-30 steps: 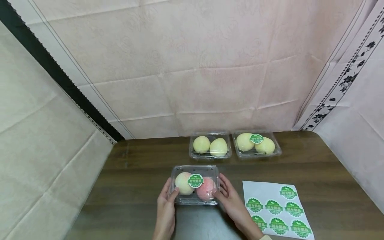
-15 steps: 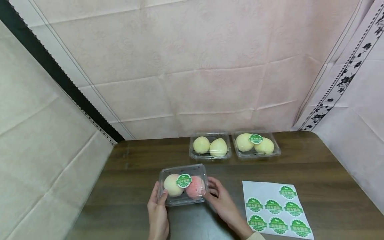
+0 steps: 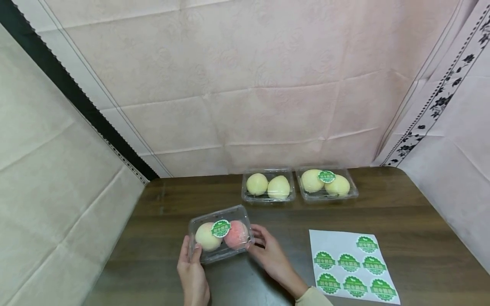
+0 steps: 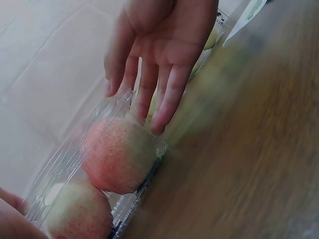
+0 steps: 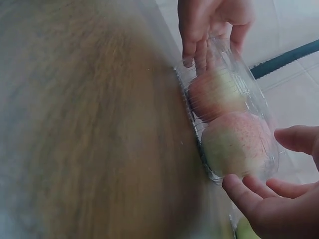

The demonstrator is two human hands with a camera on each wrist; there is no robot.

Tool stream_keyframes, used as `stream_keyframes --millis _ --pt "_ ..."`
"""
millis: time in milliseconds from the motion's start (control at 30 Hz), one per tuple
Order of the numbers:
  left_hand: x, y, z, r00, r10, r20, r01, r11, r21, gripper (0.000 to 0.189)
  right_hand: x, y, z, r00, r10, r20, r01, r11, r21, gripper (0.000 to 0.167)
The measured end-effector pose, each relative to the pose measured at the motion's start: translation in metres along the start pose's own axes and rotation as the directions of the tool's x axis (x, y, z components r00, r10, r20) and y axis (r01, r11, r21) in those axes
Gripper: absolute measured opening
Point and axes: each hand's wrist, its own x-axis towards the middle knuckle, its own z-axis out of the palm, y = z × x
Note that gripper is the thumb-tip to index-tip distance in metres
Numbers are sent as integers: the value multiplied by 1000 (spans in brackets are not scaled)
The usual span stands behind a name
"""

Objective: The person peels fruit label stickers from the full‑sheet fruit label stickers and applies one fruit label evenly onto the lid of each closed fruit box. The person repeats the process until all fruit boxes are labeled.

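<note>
Both hands hold a clear plastic clamshell box (image 3: 223, 253), tilted with its right end higher in the head view. Inside lie two peaches, a pale one (image 3: 208, 237) on the left and a pinker one (image 3: 236, 235) on the right. A round green-and-white sticker (image 3: 220, 228) is on the lid between them. My left hand (image 3: 193, 272) grips the left end, thumb at the front corner. At the right end my right hand (image 3: 270, 256) holds the box between thumb and fingers. The right wrist view shows the box's underside edge over the wooden table (image 5: 99, 124).
Two more clear boxes stand at the table's back, each with two pale yellow fruits: the left box (image 3: 268, 199) bears no sticker, the right box (image 3: 306, 196) has one. A white sheet (image 3: 331, 242) of green stickers lies at the right. Cloth walls (image 3: 268, 106) surround the table.
The hands have carried the box leftward, and it has turned counterclockwise from level to tilted. The two back boxes and the sticker sheet stay in place.
</note>
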Motion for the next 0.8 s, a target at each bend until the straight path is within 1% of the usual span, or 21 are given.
stream_keyframes --millis 233,433,533,633,700,800 --pt "2 0 -4 999 20 -28 -20 1000 -11 63 10 2 6 1000 -16 11 16 1000 -10 57" --pt "2 -2 -2 997 37 -75 -39 999 -25 63 16 4 11 1000 -15 0 15 999 -32 54" --pt "4 -2 -1 995 49 -88 -51 998 -28 63 22 5 14 1000 -12 -20 11 999 -46 51" --pt "7 -2 1 994 51 -96 -55 998 -35 64 28 5 20 997 -7 -72 4 999 -40 47" --pt "8 -2 1 993 45 -105 -48 998 -32 65 31 5 25 995 9 -104 -9 1000 2 43" --pt "10 -2 0 993 36 -115 -38 999 -13 66 34 6 32 990 62 -126 -51 995 89 35"
